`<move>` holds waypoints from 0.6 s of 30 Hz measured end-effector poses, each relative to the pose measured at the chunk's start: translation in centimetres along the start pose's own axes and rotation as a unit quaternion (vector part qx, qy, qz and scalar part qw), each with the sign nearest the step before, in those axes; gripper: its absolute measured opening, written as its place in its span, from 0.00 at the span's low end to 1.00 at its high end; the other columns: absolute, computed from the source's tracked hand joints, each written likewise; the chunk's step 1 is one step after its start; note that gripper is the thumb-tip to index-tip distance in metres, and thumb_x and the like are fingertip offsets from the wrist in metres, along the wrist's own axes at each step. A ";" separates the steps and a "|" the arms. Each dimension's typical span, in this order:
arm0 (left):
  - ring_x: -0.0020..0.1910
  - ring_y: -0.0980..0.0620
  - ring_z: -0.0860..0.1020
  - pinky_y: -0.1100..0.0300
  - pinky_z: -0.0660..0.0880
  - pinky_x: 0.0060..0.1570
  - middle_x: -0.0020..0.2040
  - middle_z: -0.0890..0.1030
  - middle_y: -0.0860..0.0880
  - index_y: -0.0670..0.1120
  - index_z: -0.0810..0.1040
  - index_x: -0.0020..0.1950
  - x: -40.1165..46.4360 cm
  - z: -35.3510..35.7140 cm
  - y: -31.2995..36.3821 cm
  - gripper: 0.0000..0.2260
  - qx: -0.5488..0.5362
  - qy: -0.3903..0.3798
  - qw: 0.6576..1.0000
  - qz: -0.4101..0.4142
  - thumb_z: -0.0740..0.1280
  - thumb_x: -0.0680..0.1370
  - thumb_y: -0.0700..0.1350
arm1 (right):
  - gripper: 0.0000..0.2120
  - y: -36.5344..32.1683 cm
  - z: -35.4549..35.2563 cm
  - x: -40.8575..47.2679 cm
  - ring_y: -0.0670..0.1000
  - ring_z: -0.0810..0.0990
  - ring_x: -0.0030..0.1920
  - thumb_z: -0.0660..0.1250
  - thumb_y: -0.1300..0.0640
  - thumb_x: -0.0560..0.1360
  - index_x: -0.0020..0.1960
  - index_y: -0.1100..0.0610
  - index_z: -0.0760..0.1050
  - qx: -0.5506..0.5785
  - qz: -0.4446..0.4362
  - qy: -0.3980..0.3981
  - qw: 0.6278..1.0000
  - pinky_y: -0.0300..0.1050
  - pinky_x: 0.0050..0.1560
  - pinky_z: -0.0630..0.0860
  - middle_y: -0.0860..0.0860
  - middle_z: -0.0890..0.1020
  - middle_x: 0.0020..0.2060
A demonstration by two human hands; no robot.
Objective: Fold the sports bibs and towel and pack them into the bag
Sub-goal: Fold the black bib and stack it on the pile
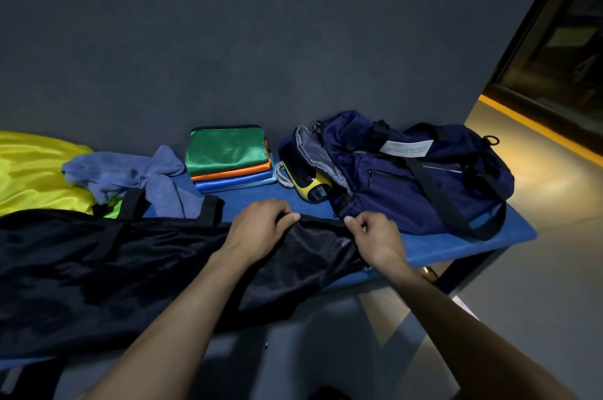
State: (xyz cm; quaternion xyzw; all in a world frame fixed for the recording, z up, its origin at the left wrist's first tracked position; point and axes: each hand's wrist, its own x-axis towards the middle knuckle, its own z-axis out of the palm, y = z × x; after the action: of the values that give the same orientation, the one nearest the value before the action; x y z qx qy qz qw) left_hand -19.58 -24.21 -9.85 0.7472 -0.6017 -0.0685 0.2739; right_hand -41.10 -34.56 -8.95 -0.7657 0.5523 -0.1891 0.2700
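The black bib (98, 269) lies spread across the near bench (456, 249), mid-fold. The left hand (261, 230) and right hand (375, 239) each pinch its right edge. Next, likely carry that edge leftward, then stack it on the folded bibs (228, 159) beside the bag (408, 177).

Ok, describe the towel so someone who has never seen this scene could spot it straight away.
Start at the blue bench against the dark wall and find the stack of folded bibs, green on top. The towel lies crumpled just left of that stack, right of the yellow bib. It is the only matte, grey-blue fabric; its neighbours are all shiny.
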 end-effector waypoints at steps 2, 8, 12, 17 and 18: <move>0.44 0.52 0.78 0.50 0.77 0.45 0.43 0.81 0.56 0.53 0.77 0.43 0.5 -0.4 -0.3 0.12 -0.013 -0.018 1.000 0.003 0.65 0.81 0.58 | 0.22 0.1 0.0 0.1 0.52 0.77 0.38 0.65 0.43 0.81 0.38 0.58 0.75 0.037 0.012 -0.009 0.999 0.48 0.41 0.70 0.50 0.78 0.31; 0.46 0.49 0.79 0.52 0.75 0.43 0.42 0.83 0.53 0.52 0.80 0.45 1.3 -0.6 -1.0 0.14 0.045 -0.008 0.999 -0.017 0.66 0.79 0.62 | 0.19 -0.1 0.7 0.0 0.58 0.78 0.43 0.63 0.43 0.82 0.38 0.54 0.68 0.009 -0.006 0.018 1.000 0.53 0.43 0.72 0.50 0.76 0.33; 0.48 0.48 0.79 0.54 0.68 0.39 0.44 0.82 0.53 0.52 0.77 0.45 1.4 0.0 -1.7 0.15 0.076 -0.005 0.996 -0.035 0.65 0.79 0.63 | 0.19 -0.9 0.6 -0.3 0.64 0.80 0.51 0.56 0.40 0.84 0.49 0.55 0.72 -0.172 -0.046 0.049 0.983 0.51 0.43 0.68 0.58 0.82 0.47; 0.51 0.50 0.74 0.52 0.72 0.45 0.47 0.74 0.55 0.53 0.77 0.49 0.9 -0.3 -2.7 0.08 0.045 -0.027 0.998 0.022 0.65 0.82 0.55 | 0.25 -2.1 0.0 -0.7 0.61 0.80 0.58 0.52 0.37 0.83 0.62 0.57 0.72 -0.300 -0.030 0.027 0.953 0.51 0.48 0.69 0.57 0.81 0.57; 0.51 0.49 0.74 0.53 0.71 0.45 0.48 0.74 0.54 0.53 0.77 0.50 0.7 -0.3 -2.9 0.06 0.051 -0.020 0.998 0.034 0.64 0.82 0.54 | 0.26 -2.2 0.0 -0.7 0.61 0.79 0.59 0.52 0.36 0.83 0.62 0.57 0.72 -0.295 -0.018 0.016 0.955 0.51 0.50 0.71 0.57 0.80 0.58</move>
State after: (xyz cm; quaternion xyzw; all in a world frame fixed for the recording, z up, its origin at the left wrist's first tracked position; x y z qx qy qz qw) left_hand -16.75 -24.45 -10.88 0.7379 -0.6348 -0.0431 0.2252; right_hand -39.71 -33.40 -7.54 -0.8181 0.5736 -0.0350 0.0198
